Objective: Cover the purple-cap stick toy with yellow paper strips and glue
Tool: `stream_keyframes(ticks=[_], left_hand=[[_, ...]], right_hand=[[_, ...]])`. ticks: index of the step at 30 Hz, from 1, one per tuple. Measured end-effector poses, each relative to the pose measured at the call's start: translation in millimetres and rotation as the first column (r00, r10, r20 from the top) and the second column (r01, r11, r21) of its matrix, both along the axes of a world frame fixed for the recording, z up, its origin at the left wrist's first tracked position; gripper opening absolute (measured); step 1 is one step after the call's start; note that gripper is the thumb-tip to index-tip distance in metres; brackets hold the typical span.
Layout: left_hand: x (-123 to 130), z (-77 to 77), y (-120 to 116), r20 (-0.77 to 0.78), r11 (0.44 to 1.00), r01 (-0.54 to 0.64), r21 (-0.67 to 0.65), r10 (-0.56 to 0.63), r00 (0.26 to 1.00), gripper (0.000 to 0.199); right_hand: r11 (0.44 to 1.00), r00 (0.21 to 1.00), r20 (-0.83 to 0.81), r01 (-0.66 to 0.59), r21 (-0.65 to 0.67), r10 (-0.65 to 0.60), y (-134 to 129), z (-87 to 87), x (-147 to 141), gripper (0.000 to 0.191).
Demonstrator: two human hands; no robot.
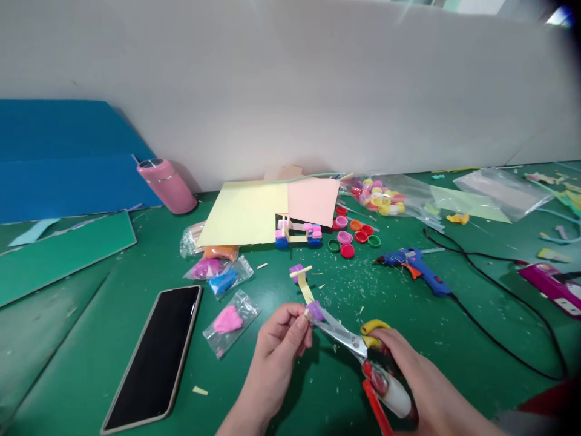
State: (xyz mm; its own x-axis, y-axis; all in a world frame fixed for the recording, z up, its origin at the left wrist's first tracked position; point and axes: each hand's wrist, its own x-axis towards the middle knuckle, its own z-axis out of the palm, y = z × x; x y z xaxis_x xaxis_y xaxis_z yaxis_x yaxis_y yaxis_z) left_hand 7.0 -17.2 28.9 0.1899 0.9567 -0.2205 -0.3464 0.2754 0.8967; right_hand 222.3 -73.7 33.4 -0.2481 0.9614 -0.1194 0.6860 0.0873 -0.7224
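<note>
My left hand (284, 342) is pinched near a small pale piece (307, 313) at the near end of a purple and cream assembly. That assembly has a purple block (297, 272) with a cream stick across it, a cream strip (305, 290) and a second purple block (315, 311). My right hand (415, 375) grips scissors (354, 342) with yellow and red handles. Their blades are parted slightly and reach to the near purple block and my left fingertips. Beyond stands a similar pink, blue and cream assembly (297, 237).
A phone (154, 357) and bagged clay (228, 319) lie at left, with a pink bottle (167, 186) behind. Coloured caps (347, 250) are scattered behind the scissors. A blue glue gun (415, 266) with a black cord and a purple power strip (551, 287) are at right.
</note>
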Motion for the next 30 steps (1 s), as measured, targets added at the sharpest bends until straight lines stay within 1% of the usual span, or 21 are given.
stream_keyframes(ticks=[5,9,13,17,20,23,27,30], left_hand=[[-0.2,-0.9,-0.8,-0.072,0.999,0.024,0.035,-0.021,0.997,0.019],[1.0,0.0,-0.6,-0.126,0.996,0.043,0.079,-0.033,0.992,0.017],[1.5,0.8,-0.8,-0.152,0.994,0.063,0.092,-0.049,0.987,0.016],[0.8,1.5,-1.8,-0.188,0.990,0.085,0.115,-0.063,0.980,0.015],[-0.8,1.0,-1.6,-0.199,0.986,0.101,0.135,-0.073,0.977,0.013],[-2.0,0.6,-0.2,-0.216,0.977,0.125,0.171,-0.087,0.973,0.010],[-2.1,1.2,0.4,-0.243,0.968,0.162,0.193,-0.113,0.964,0.008],[-2.3,2.3,-0.5,-0.232,0.964,0.179,0.197,-0.131,0.964,0.009]], right_hand=[[0.998,0.999,0.021,-0.028,-0.057,0.029,3.5,5.1,-2.3,0.083],[0.996,0.999,0.030,-0.034,-0.080,0.037,7.8,8.3,-6.2,0.084],[0.995,0.999,0.012,-0.051,-0.085,0.053,8.4,7.5,-6.6,0.081],[0.996,1.000,-0.022,0.010,-0.088,-0.012,6.4,6.1,-8.7,0.081],[0.993,0.995,-0.066,0.062,-0.105,-0.069,5.7,8.2,-12.2,0.078],[0.983,0.990,-0.114,0.068,-0.168,-0.088,5.8,11.7,-15.5,0.075],[0.967,0.985,-0.139,0.062,-0.249,-0.099,5.1,14.3,-18.7,0.066],[0.985,0.996,-0.077,0.028,-0.168,-0.041,4.2,15.8,-19.7,0.050]])
